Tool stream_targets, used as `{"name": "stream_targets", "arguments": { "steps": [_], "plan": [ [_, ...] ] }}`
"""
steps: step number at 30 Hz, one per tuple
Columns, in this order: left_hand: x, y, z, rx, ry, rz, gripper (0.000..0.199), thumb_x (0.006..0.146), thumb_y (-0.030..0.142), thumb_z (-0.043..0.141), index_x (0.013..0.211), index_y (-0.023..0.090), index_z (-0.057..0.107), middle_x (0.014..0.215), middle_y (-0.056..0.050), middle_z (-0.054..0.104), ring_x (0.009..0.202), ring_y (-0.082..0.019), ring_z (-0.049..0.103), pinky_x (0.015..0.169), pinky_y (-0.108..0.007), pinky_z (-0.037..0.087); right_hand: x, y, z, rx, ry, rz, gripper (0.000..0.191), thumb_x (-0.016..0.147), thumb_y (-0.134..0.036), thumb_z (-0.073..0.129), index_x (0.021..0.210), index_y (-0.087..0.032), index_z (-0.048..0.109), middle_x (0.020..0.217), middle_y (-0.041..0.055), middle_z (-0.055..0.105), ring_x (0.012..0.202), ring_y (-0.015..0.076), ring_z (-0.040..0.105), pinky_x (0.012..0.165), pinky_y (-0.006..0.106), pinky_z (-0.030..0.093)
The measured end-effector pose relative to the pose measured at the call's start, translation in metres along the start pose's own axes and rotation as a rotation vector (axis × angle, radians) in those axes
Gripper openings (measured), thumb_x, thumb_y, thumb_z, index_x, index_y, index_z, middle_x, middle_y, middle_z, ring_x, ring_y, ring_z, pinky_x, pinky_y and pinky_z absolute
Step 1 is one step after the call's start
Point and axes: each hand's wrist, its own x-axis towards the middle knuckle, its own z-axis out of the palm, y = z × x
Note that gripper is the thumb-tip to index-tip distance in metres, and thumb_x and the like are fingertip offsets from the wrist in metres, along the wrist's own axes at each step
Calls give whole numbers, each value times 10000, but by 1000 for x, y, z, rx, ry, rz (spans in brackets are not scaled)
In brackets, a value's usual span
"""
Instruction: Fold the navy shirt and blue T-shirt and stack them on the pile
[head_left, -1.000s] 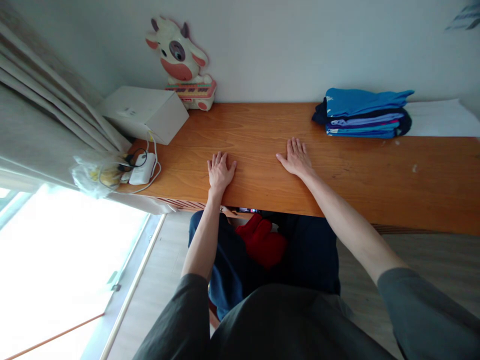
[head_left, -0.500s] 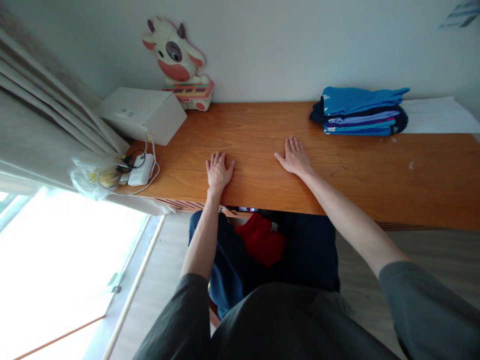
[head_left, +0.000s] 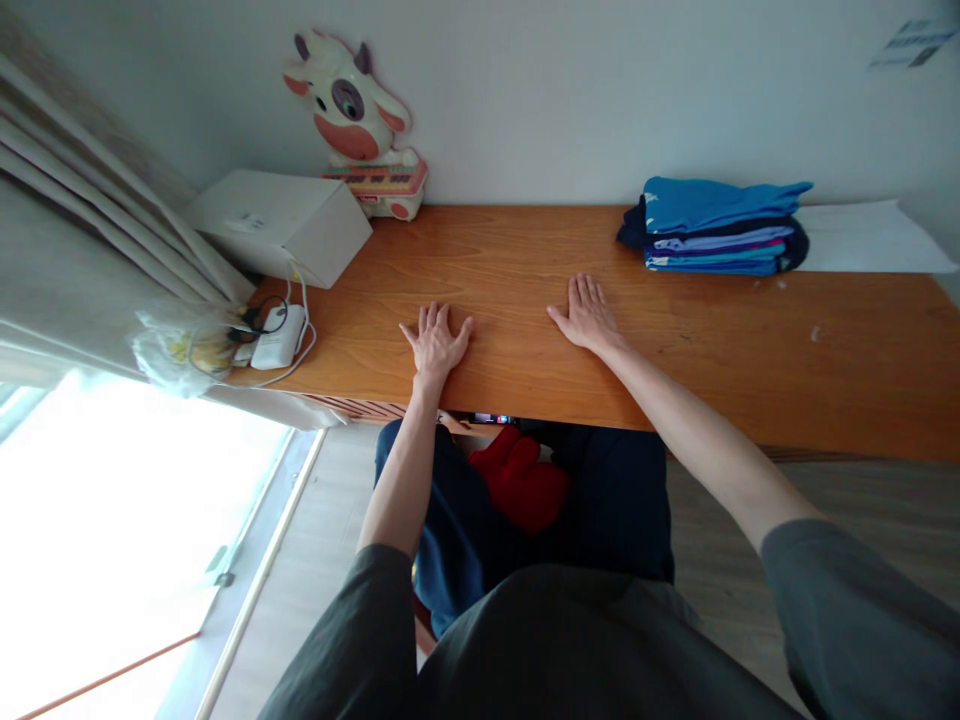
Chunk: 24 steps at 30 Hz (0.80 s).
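Both hands rest palm down on the wooden desk [head_left: 502,370]. My left hand [head_left: 436,342] lies left of centre with its fingers spread and nothing in it. To the right, my right hand [head_left: 588,314] is flat on the wood, thumb out to the side, holding nothing. Beyond and to the right of it sits a stack of folded clothes [head_left: 716,228], blue on top with purple and dark layers beneath.
A cow-shaped toy keyboard [head_left: 356,120] stands against the wall. Left of it are a white box [head_left: 281,225], a white power strip [head_left: 278,338] with cables, and a clear plastic bag [head_left: 180,350]. White paper [head_left: 870,238] lies behind the clothes.
The fingers of my left hand have spread wider, with the little finger further out to the left. My right hand stays in nearly the same place. The view has shifted slightly.
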Motion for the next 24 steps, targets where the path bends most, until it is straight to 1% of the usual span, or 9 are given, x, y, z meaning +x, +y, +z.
{"name": "stream_targets", "arguments": {
  "steps": [2, 4, 7, 9, 12, 16, 20, 24],
  "plan": [
    [-1, 3, -1, 25, 2, -19, 948, 1156, 782, 504, 1931, 247, 397, 2028, -150, 299, 1918, -443, 154, 1497, -846, -15, -1, -1, -1, -8, 35, -1, 1080, 1196, -712, 352, 1948, 41, 166, 2046, 265, 48, 1924, 439, 23, 1542, 696, -4],
    [-1, 5, 0, 44, -2, -20, 1032, 1132, 824, 520, 1964, 252, 312, 2056, -145, 197, 1924, -454, 78, 1493, -845, -39, -1, -3, -2, -11, 75, 3, 1104, 1193, -744, 391, 1969, -11, 114, 2050, 250, -13, 1917, 480, -31, 1506, 784, -45],
    [-1, 6, 1, 51, -9, -15, 1071, 1124, 848, 507, 1979, 251, 262, 2068, -141, 140, 1925, -457, 33, 1496, -832, -52, -3, -6, -5, -6, 96, 3, 1177, 1173, -815, 453, 1986, -72, 38, 2050, 243, -43, 1905, 525, -68, 1463, 866, -60],
    [-1, 6, 1, 52, -2, -15, 1083, 1122, 856, 506, 1981, 245, 256, 2068, -145, 137, 1925, -461, 28, 1494, -832, -63, -5, -8, -8, -8, 87, 0, 1203, 1166, -827, 485, 1986, -77, 24, 2048, 247, -59, 1903, 532, -78, 1459, 871, -69],
    [-3, 9, -3, 56, 0, -15, 1111, 1107, 874, 530, 1978, 238, 262, 2063, -162, 153, 1923, -475, 24, 1487, -843, -60, -7, -10, -10, -15, 70, 0, 1187, 1175, -798, 497, 1983, -62, 36, 2046, 248, -90, 1904, 516, -103, 1465, 852, -90],
    [-5, 14, -7, 58, -6, -13, 1133, 1088, 887, 573, 1971, 239, 284, 2057, -185, 165, 1917, -504, 21, 1474, -877, -33, -7, -10, -10, 19, 66, 4, 1167, 1170, -799, 499, 1993, -104, 49, 2051, 232, -59, 1906, 513, -90, 1453, 869, -106],
    [-2, 13, -3, 68, 4, -26, 1162, 1067, 931, 571, 1968, 251, 297, 2058, -172, 165, 1911, -531, 33, 1461, -907, -11, -3, -7, -5, 13, 67, 8, 1175, 1162, -844, 486, 1998, -128, 75, 2054, 229, -29, 1903, 529, -75, 1451, 879, -94],
    [1, 8, 3, 74, -1, -39, 1172, 1062, 956, 544, 1964, 242, 321, 2055, -182, 178, 1899, -570, 56, 1456, -921, 19, -1, -2, 0, -43, 40, 19, 1167, 1166, -853, 465, 1989, -94, 136, 2054, 250, -9, 1898, 552, -55, 1465, 866, -57]
  ]
}}
